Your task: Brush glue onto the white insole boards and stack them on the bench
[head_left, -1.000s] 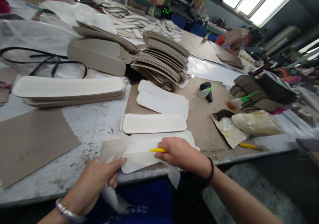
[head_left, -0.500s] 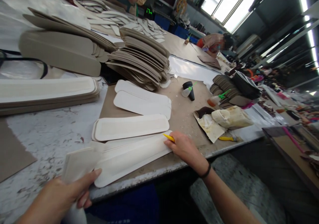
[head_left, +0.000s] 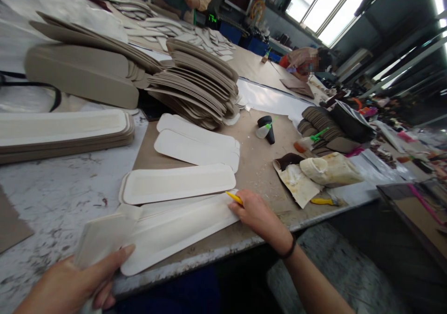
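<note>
My left hand grips a folded piece of white sheet at the table's near edge, thumb on top. My right hand is closed round a yellow tool, whose tip sticks out leftward. That hand rests on the right end of a long white strip lying slantwise on the table. Just beyond lies another white strip with a raised rim, and two more flat white strips behind it.
Stacks of grey-brown strips and a pile of long white ones fill the back left. Glue bottles, a stained rag and a yellow brush lie at right. Other people work at the far end.
My right hand slid from the strip's middle to its right end with the yellow tool. My left hand stays on the folded sheet; my view swung to the right.
</note>
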Available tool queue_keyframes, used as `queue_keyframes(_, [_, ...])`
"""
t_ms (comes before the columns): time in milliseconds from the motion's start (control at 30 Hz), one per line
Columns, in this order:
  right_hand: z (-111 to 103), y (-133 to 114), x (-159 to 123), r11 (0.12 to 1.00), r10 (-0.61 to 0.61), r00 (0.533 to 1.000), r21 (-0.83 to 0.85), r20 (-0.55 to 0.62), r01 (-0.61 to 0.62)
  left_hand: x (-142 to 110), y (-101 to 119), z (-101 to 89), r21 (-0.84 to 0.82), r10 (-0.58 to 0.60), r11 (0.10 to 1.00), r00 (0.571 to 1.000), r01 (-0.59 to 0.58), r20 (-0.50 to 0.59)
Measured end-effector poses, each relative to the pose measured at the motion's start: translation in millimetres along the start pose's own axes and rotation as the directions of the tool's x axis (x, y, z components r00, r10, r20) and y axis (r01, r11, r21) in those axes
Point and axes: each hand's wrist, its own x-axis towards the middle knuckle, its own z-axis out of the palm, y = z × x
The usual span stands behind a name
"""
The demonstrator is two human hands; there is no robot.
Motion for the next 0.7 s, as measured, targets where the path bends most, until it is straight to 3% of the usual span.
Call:
queue_keyframes(233, [-1,-6,-3,0.997,0.019,1.0,-0.077,0.005,-0.019,-4,5,4.0,-0.004,-0.019,1.0,0.999,0.019,-0.051])
queue_keyframes(367, [-2,-3,-13,0.979,0.129,0.982,-0.137,-0.14,-0.148,-7,8,5.4,0.048,0.0,0.999,0.998,0.003,-0.069])
queue_keyframes(467, [-1,8,-17,0.972,0.161,0.961,-0.133,-0.226,-0.194,-10,12,4.1,0.019,0.002,1.0,1.0,-0.002,-0.019])
queue_keyframes(700, [13,16,-24,0.999,0.047,0.963,-0.015,-0.266,-0.053,-14,18,-6.1,0.013,0.028,0.999,0.995,-0.03,0.1])
